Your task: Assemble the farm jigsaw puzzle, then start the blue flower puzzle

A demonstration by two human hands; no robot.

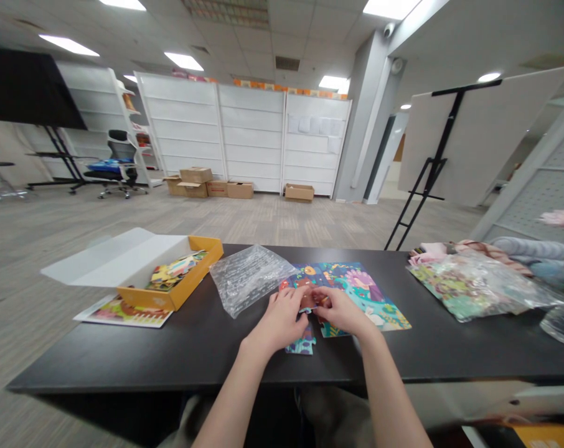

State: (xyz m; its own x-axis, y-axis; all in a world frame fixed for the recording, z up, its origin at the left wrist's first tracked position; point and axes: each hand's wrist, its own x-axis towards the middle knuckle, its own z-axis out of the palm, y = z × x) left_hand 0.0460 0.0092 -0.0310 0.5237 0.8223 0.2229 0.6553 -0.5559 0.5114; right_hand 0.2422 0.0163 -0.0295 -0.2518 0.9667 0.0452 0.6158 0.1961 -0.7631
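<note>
A partly built colourful jigsaw puzzle [357,289] lies on the black table [170,354] in front of me. My left hand [282,317] and my right hand [340,311] meet over its near left part, fingers curled and pinching a small puzzle piece [309,300] between them. More joined pieces [303,343] stick out below my left hand. An empty clear plastic bag [247,277] rests just left of my hands.
A yellow box [179,292] with loose pieces and its white lid open stands at the left, on a printed picture sheet [118,313]. A bagged puzzle [469,286] and folded cloths [450,250] lie at the right. Easels, an office chair and cardboard boxes stand beyond.
</note>
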